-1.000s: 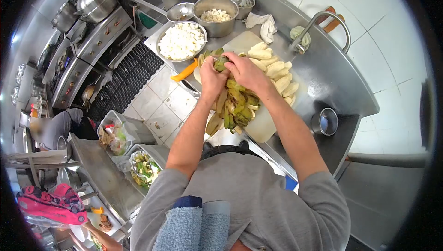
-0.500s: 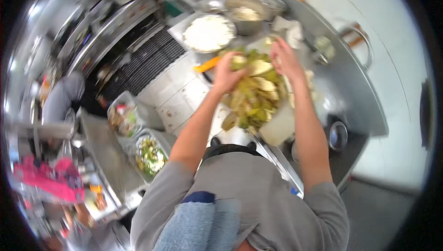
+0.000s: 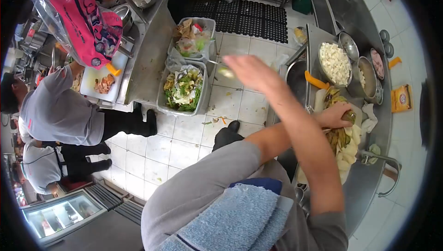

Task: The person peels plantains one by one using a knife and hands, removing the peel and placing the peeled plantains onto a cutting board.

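Note:
My right hand (image 3: 254, 72) reaches out over the floor beside the bins, its fingers smeared by motion. Just below its fingertips is a blurred pale green piece (image 3: 226, 72); whether they touch is unclear. A thin light streak shows near the fingertips, too blurred to name. My right forearm crosses above my left arm. Over the cutting board, my left hand (image 3: 336, 115) is closed round a green piece (image 3: 349, 116). Green-brown peels (image 3: 339, 139) lie under and beside that hand, with peeled pale pieces (image 3: 347, 158) next to them.
Two grey bins hold scraps (image 3: 185, 89) and bags (image 3: 191, 39). Beyond the board stand a bowl of white cubes (image 3: 334, 63) and several metal bowls. An orange handle (image 3: 316, 80) juts over the counter edge. Co-workers (image 3: 64, 106) stand at the left by a work table.
The view has turned left, toward the bins and co-workers. My right hand has swung from the board across my left arm toward the bins. My left hand remains by the peels.

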Demonstrator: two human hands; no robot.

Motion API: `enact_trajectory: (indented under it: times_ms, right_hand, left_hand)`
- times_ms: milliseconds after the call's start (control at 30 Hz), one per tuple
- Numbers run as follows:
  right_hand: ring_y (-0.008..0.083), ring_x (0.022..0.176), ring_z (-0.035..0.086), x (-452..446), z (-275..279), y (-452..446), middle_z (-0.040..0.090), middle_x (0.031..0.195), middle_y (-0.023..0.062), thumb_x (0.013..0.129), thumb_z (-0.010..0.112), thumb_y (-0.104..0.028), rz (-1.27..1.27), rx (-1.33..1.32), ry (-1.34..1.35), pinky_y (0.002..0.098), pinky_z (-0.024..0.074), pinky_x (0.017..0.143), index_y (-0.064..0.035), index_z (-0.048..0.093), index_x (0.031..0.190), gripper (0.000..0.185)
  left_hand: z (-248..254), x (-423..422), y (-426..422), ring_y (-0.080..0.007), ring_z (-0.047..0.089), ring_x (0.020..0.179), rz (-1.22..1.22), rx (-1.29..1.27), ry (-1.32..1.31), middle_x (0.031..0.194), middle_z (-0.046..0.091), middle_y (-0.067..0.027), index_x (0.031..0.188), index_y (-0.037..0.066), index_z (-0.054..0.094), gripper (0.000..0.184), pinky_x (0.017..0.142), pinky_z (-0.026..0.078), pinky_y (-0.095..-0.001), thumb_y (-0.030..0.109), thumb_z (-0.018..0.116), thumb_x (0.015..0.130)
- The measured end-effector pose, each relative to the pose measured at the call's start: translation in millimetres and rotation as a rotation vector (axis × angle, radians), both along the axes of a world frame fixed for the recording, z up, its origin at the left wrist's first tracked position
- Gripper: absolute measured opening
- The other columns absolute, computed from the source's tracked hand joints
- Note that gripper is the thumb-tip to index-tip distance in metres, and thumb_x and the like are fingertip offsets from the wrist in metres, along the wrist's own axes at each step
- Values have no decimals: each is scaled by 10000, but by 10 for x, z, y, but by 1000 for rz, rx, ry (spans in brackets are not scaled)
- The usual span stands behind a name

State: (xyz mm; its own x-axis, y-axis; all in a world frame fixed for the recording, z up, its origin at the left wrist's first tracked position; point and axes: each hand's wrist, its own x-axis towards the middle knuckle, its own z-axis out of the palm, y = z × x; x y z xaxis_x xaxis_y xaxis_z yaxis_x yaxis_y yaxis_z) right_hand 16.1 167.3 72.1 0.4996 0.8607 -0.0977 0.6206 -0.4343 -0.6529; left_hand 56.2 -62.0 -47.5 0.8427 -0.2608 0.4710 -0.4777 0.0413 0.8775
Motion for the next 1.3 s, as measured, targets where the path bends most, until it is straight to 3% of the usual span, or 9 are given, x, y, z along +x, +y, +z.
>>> enact_trajectory:
  times_ms: [133, 400, 467, 500, 533, 667, 900, 1000, 1300]
  right_hand:
    - [446, 1094, 622, -148, 29, 425, 678, 1151, 220, 1023, 423, -497, -206, 19, 28, 488, 482, 877, -23, 576, 1253, 549]
    - [91, 693, 571, 195, 643, -1563, 624, 934, 92, 969, 507, -178, -674, 610, 501, 212, 448, 522, -8, 505, 1338, 406]
    - [105, 673, 583, 19, 758, -2203, 608, 901, 84, 1025, 481, -197, -871, 938, 393, 232, 489, 536, -9, 479, 1398, 418]
    - [111, 663, 587, -86, 743, -2508, 612, 908, 88, 1042, 462, -212, -1031, 1019, 338, 240, 509, 547, -17, 468, 1419, 424]
    - [117, 653, 590, -227, 661, -2817, 617, 914, 91, 1060, 444, -228, -1195, 1102, 288, 248, 528, 558, -24, 457, 1440, 431]
    - [151, 642, 613, -704, 48, -3183, 618, 843, 96, 1047, 460, -163, -1652, 908, 370, 286, 549, 548, -12, 382, 1485, 470]
    - [197, 533, 617, -707, -357, -2291, 615, 720, 124, 1019, 448, -108, -1678, 745, 70, 339, 530, 508, -37, 388, 1426, 417]
    - [242, 525, 625, -522, -573, -2260, 615, 680, 152, 1010, 460, -98, -1766, 566, -344, 376, 523, 526, -24, 407, 1412, 412]
    - [472, 719, 645, -434, -623, -2266, 628, 780, 326, 938, 507, -32, -1753, 401, -563, 536, 504, 640, 64, 472, 1341, 416]
  left_hand:
    - [-13, 163, 55, -411, 577, 994, 34, 4, -47, 1006, 601, -260, 1171, -18, 520, 620, 867, 468, -448, 337, 782, 737]
    - [-192, 539, 107, -312, 629, 982, -442, -41, 156, 1079, 648, -205, 1278, 4, 515, 588, 860, 488, -429, 382, 675, 857]
    - [-246, 557, 169, -235, 609, 1021, -734, -378, 424, 1115, 665, -124, 1241, 19, 601, 427, 908, 477, -355, 361, 550, 990]
    - [-198, 608, 124, -203, 616, 971, -325, 131, -92, 1089, 672, -123, 1226, 0, 605, 442, 850, 492, -346, 379, 499, 1024]
    - [30, 535, 201, -159, 583, 980, -491, 22, 251, 1097, 674, -99, 1168, -31, 643, 498, 867, 486, -343, 422, 494, 1026]
    - [407, 479, 345, -167, 568, 1076, -426, 255, 352, 1132, 685, -112, 1201, -71, 633, 673, 990, 421, -318, 533, 372, 1054]
    - [149, 686, 214, -243, 562, 899, -433, 231, 384, 982, 669, -168, 1044, -104, 634, 737, 872, 445, -379, 576, 350, 1036]
    - [217, 647, 256, -237, 533, 845, -478, 230, 438, 928, 651, -150, 964, -79, 637, 712, 816, 440, -386, 570, 353, 1035]
    - [161, 663, 221, -216, 543, 845, -493, 163, 469, 918, 652, -135, 974, -69, 650, 658, 814, 440, -359, 520, 365, 1045]
